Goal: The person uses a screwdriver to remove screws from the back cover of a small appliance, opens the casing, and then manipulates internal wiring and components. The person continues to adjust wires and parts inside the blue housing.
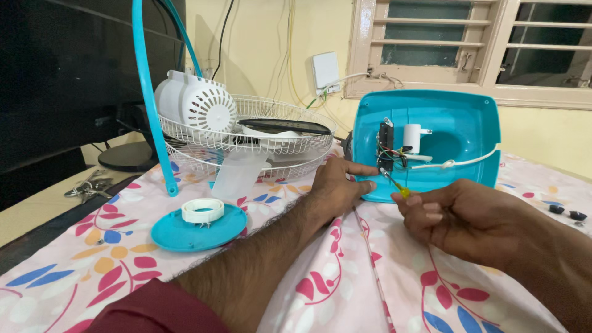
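R hand (459, 219) pinches a small yellow-handled screwdriver (394, 184), tip up at the wiring block (386, 147) inside the upturned teal fan base (456, 123). L hand (338, 185) is open, fingers flat against the base's lower edge, bracing it. Best to keep the driver in line w/ the screw & the base pinned. Fan grille (271, 139) & motor housing (197, 105) lie behind; teal disc (179, 234) near L forearm.

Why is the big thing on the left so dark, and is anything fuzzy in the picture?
In the head view, the black screen sits away from the window light, so it shows almost no detail; the left hand, right hand and yellow screwdriver by the blue fan base look sharp; the red sleeve at the bottom edge is slightly soft; straight edges bend a little near the corners.
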